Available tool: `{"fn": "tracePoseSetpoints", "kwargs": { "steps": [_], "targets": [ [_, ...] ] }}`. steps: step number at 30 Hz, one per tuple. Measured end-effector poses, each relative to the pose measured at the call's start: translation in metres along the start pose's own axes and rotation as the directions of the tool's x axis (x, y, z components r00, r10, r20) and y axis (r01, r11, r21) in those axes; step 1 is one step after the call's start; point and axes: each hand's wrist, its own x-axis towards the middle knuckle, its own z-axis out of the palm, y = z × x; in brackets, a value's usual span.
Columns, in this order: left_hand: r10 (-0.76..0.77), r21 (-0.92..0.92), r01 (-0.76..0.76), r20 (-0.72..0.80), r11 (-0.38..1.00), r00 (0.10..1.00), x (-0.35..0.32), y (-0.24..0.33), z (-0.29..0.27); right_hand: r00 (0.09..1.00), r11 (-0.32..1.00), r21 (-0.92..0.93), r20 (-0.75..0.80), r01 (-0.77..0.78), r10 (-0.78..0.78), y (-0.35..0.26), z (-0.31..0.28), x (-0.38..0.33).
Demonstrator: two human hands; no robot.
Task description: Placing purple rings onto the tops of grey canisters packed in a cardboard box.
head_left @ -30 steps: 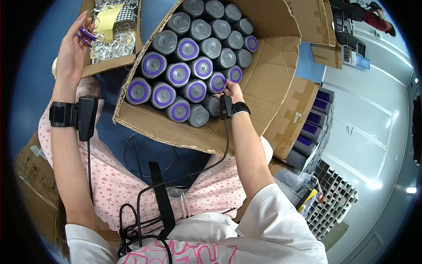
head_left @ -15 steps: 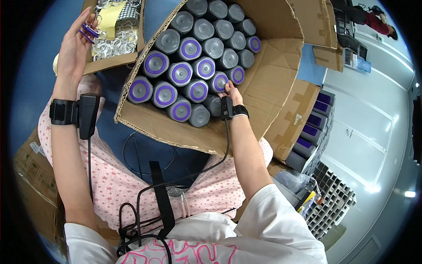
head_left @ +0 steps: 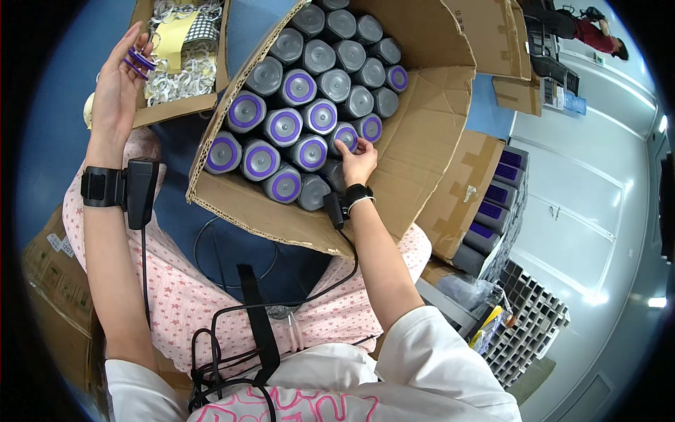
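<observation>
Several grey faceted containers (head_left: 319, 56) stand packed in a large open cardboard box (head_left: 394, 133), their round ends facing me. Some of those ends carry a flat purple ring (head_left: 286, 126); others are plain grey. My right hand (head_left: 359, 165) reaches into the box, thumb and fingers bent at the lower edge of a ringed end (head_left: 344, 133). What its fingertips grip is partly hidden. Raised at the upper left, my left hand (head_left: 121, 84) has its fingers curled around a few loose purple rings (head_left: 140, 62).
A smaller carton (head_left: 179, 105) beside my left hand holds many white ring-like pieces and yellow paper. Cables (head_left: 211, 352) run from my wrist straps across my lap. More cartons (head_left: 467, 183) and grey-purple units (head_left: 492, 211) stand at the right. Another person (head_left: 598, 35) is far off.
My right hand has shifted slightly left, its thumb now lying along the ringed end's lower edge. My left hand stays raised with the purple rings. The whole view has shifted a little.
</observation>
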Motion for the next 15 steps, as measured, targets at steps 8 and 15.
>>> {"fn": "tracePoseSetpoints", "kwargs": {
  "steps": [8,15],
  "targets": [
    [0.005,0.007,-0.005,0.001,1.0,1.0,0.0,0.002,-0.003,0.997,0.977,-0.2,0.046,0.07,-0.062,-0.023,-0.001,-0.002],
    [0.067,-0.055,-0.063,0.059,0.996,0.996,0.005,-0.005,-0.014,0.997,0.915,-0.395,0.027,0.082,-0.078,-0.031,0.005,-0.011]
  ]
}}
